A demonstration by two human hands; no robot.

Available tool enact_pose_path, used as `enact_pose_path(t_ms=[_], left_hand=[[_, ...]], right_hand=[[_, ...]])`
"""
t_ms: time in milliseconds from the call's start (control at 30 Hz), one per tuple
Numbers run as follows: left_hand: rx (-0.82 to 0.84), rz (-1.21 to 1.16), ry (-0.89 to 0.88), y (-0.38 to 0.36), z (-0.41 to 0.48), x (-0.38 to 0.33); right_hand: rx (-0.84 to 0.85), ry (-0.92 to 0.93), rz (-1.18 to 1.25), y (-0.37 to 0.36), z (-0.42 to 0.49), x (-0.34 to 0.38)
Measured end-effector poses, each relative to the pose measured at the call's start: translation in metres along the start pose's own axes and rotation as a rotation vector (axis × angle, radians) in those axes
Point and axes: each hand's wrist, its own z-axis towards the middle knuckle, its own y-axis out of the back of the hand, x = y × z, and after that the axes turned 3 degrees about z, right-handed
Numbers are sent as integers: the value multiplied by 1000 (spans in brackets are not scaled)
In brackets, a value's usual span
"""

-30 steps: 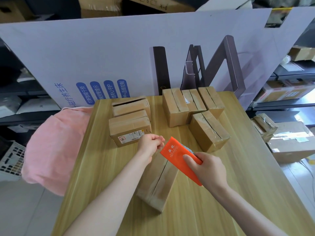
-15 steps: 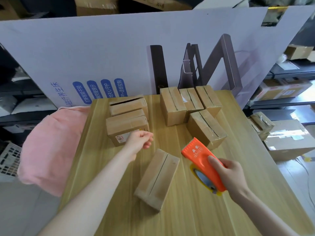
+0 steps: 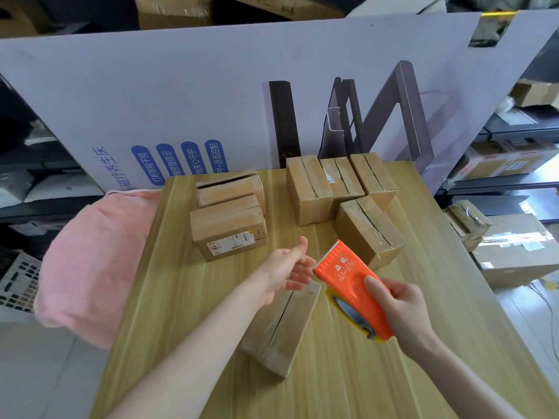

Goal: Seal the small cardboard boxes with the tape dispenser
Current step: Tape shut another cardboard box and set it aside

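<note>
Now the right hand grips the tape dispenser above the near box, beside the spread left hand; bare table lies right.

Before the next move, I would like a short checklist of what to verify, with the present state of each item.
1. Right hand grips the tape dispenser: ok.
2. Left hand is open and holds nothing: ok.
3. Nearest box lies flat on the table: ok.
4. Its flaps are closed and meet at the seam: ok.
5. A loose tape end is ready at the dispenser's teeth: cannot tell.
6. Its seam is already taped: cannot tell.
</note>
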Motion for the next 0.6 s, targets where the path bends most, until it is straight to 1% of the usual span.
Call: enact_pose_path(t_ms=[67, 167, 267, 333, 400, 467, 533, 600], left_hand=[[9, -64, -10, 1, -1, -1], [-44, -19, -72, 0, 0, -2], [-199, 24, -108, 0, 6, -3], [-291, 55, -109, -1, 10, -5], [-326, 73, -90, 2, 15, -6], [-393, 123, -91, 17, 21, -5], [-505, 168, -91, 44, 26, -4], [-578, 181, -63, 74, 28, -2]], right_hand=[[6, 15, -19, 0, 1, -1], [20, 26, -41, -1, 1, -2], [10, 36, -85, -8, 1, -2], [-2, 62, -205, -16, 2, 1], [-5, 94, -367, -23, 3, 5], [-22, 109, -468, -22, 4, 8], [-23, 93, -472, -12, 4, 4], [-13, 53, -466, 3, 3, -3]])
